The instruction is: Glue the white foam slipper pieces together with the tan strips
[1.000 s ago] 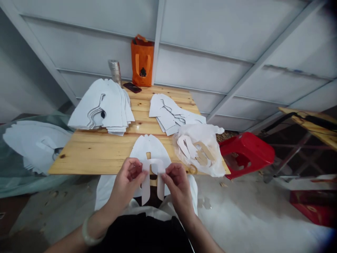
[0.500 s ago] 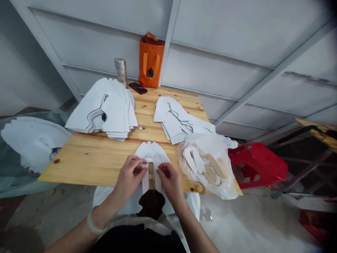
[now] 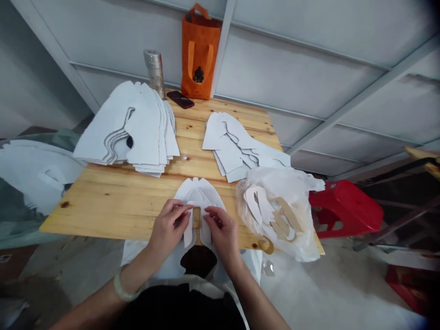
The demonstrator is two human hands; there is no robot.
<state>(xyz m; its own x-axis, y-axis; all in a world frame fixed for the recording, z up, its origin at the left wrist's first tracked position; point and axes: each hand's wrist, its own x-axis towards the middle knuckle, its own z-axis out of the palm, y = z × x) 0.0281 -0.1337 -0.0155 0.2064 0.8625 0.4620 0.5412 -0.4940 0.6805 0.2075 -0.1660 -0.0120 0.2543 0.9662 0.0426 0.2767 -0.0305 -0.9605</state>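
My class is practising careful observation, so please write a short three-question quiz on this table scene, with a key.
1. Multiple choice: what are the left hand and right hand both touching? (a) the phone; (b) a U-shaped white piece; (c) the red plastic stool.
2. True or false: the orange tote bag lies flat.
3. Fill in: the translucent plastic bag holding white and tan cutouts lies on the table's ___ side, as pictured.

Key: 1. b. 2. False: the orange tote bag stands upright. 3. Right.

Single head view: forward, down over near hands point(image 3: 168, 225), table point(image 3: 113, 201).
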